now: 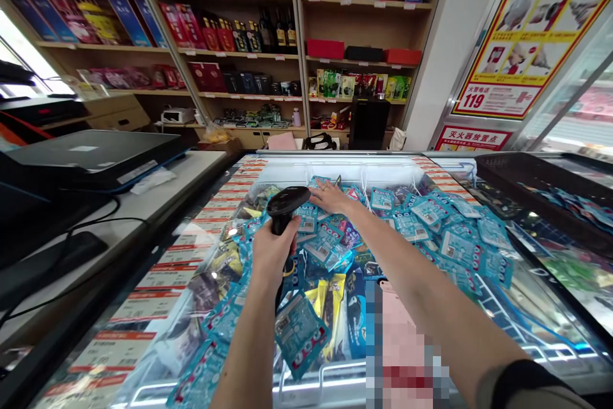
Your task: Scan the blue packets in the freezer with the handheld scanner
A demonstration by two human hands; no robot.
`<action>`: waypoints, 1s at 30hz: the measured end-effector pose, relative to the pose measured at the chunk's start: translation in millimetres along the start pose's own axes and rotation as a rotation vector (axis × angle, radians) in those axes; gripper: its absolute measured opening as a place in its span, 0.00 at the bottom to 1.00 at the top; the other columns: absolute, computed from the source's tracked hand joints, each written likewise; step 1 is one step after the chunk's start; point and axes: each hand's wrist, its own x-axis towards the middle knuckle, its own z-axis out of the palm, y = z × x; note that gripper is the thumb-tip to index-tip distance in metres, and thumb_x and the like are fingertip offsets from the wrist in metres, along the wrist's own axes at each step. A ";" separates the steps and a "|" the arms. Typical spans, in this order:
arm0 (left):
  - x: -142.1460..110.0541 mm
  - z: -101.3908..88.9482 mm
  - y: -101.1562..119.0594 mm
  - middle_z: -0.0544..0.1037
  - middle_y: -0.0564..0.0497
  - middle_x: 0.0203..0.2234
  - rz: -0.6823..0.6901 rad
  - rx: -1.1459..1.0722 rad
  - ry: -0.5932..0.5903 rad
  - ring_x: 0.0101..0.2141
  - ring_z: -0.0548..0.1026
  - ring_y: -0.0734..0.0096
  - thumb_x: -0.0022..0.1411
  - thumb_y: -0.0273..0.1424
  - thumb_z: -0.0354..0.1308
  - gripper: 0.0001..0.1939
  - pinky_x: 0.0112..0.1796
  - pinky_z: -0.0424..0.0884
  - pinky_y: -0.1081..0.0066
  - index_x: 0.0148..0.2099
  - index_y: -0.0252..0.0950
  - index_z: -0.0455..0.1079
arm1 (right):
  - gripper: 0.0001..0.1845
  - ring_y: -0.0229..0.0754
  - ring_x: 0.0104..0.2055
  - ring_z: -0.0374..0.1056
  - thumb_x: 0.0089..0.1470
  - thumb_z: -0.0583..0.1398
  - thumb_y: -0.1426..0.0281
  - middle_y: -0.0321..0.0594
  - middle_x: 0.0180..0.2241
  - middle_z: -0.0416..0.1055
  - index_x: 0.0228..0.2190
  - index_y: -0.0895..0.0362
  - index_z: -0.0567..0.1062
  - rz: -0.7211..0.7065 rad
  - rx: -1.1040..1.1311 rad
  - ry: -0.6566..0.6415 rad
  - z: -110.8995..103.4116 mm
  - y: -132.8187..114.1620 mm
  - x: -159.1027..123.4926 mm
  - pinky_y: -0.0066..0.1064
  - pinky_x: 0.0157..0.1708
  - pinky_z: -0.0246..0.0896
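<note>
A black handheld barcode scanner [288, 200] is upright in my left hand [274, 246], with my fingers wrapped round its handle. Its head points ahead over a glass-topped chest freezer [306, 159]. Farther forward, my right hand [329, 197] lies palm down over blue packets, fingers stretched and apart; contact with a packet is hard to make out. Many blue packets [302, 332] are spread across the freezer, some with printed barcodes showing. Between my forearms are yellow-wrapped ice creams [330, 307]. A pink phone-like object [400, 313], partly blurred out, lies beneath my right forearm.
Price labels [165, 278] line the freezer's left side. A counter [191, 185] with a flat black device [96, 154] and cables stands left. A dark basket [541, 205] sits at right. Shelves of boxes and bottles [278, 29] rise behind.
</note>
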 end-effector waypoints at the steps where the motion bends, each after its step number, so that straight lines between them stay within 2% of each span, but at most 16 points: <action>1: 0.4 0.2 0.0 0.67 0.54 0.14 -0.007 0.002 0.002 0.14 0.64 0.75 0.47 0.44 0.62 0.17 0.15 0.59 0.74 0.29 0.34 0.67 | 0.38 0.60 0.67 0.36 0.56 0.37 0.42 0.38 0.67 0.42 0.61 0.44 0.57 0.026 -0.018 -0.026 0.7 -0.1 2.5 0.59 0.60 0.34; 5: 2.3 0.8 -3.6 0.67 0.54 0.14 0.003 0.015 -0.002 0.14 0.63 0.75 0.48 0.45 0.61 0.18 0.15 0.60 0.74 0.28 0.35 0.66 | 0.36 0.59 0.64 0.46 0.56 0.38 0.42 0.39 0.64 0.51 0.58 0.43 0.63 0.054 -0.105 -0.009 0.2 -1.7 -6.6 0.60 0.59 0.37; 10: 2.3 3.1 -7.9 0.67 0.54 0.13 0.044 0.097 -0.013 0.14 0.64 0.74 0.49 0.47 0.60 0.19 0.16 0.60 0.74 0.27 0.35 0.66 | 0.34 0.56 0.59 0.54 0.58 0.42 0.44 0.46 0.54 0.65 0.54 0.49 0.68 0.056 -0.154 0.123 2.9 -13.9 -44.6 0.52 0.56 0.47; 13: 0.7 5.3 -7.3 0.68 0.54 0.13 0.060 0.129 -0.034 0.14 0.65 0.74 0.49 0.48 0.59 0.19 0.17 0.60 0.73 0.28 0.35 0.67 | 0.35 0.57 0.55 0.57 0.57 0.42 0.44 0.49 0.51 0.67 0.52 0.49 0.70 0.102 -0.192 0.233 6.8 -26.4 -72.8 0.50 0.51 0.53; 17: -2.0 7.4 -6.1 0.68 0.54 0.12 0.105 0.201 -0.035 0.14 0.64 0.73 0.49 0.47 0.59 0.19 0.17 0.59 0.73 0.27 0.35 0.67 | 0.33 0.57 0.51 0.60 0.58 0.42 0.46 0.51 0.48 0.68 0.52 0.50 0.71 0.097 -0.229 0.261 5.1 -42.8 -107.5 0.48 0.47 0.56; 20: -3.6 7.9 -6.6 0.67 0.54 0.11 0.138 0.264 -0.024 0.14 0.65 0.72 0.50 0.47 0.58 0.18 0.18 0.59 0.73 0.26 0.35 0.67 | 0.30 0.53 0.48 0.63 0.61 0.42 0.50 0.49 0.45 0.70 0.51 0.50 0.71 0.085 -0.221 0.266 -3.3 -45.7 -124.5 0.45 0.46 0.56; 23: -3.9 8.3 -8.1 0.68 0.53 0.11 0.155 0.279 -0.025 0.15 0.65 0.71 0.50 0.46 0.58 0.18 0.18 0.57 0.73 0.27 0.35 0.68 | 0.27 0.49 0.45 0.66 0.65 0.41 0.58 0.47 0.41 0.72 0.50 0.53 0.72 0.111 -0.157 0.252 -14.1 -32.5 -129.8 0.41 0.46 0.57; 25: -3.4 9.1 -8.8 0.68 0.53 0.12 0.158 0.291 -0.038 0.15 0.65 0.71 0.50 0.46 0.58 0.18 0.18 0.57 0.73 0.28 0.35 0.68 | 0.24 0.48 0.48 0.65 0.65 0.43 0.62 0.48 0.44 0.72 0.52 0.56 0.70 0.167 -0.130 0.272 -19.5 -15.2 -127.9 0.39 0.48 0.57; 27: -2.5 10.5 -8.8 0.68 0.53 0.12 0.156 0.323 -0.060 0.15 0.65 0.70 0.50 0.47 0.58 0.18 0.19 0.56 0.73 0.28 0.35 0.69 | 0.29 0.52 0.55 0.60 0.62 0.49 0.57 0.52 0.51 0.68 0.57 0.60 0.64 0.185 -0.113 0.269 -22.5 5.0 -124.6 0.41 0.52 0.54; 29: -1.8 12.4 -8.0 0.68 0.53 0.12 0.154 0.371 -0.082 0.15 0.65 0.70 0.50 0.48 0.58 0.19 0.19 0.55 0.73 0.29 0.35 0.69 | 0.38 0.56 0.58 0.56 0.56 0.54 0.49 0.52 0.56 0.64 0.60 0.59 0.59 0.151 -0.066 0.151 -23.7 23.2 -122.8 0.44 0.54 0.52; 30: -1.7 13.5 -7.4 0.68 0.53 0.12 0.156 0.392 -0.093 0.16 0.65 0.69 0.49 0.48 0.58 0.19 0.19 0.55 0.73 0.30 0.35 0.69 | 0.39 0.57 0.59 0.55 0.54 0.55 0.48 0.50 0.57 0.63 0.60 0.57 0.60 0.119 -0.052 0.109 -24.1 30.4 -123.0 0.44 0.55 0.51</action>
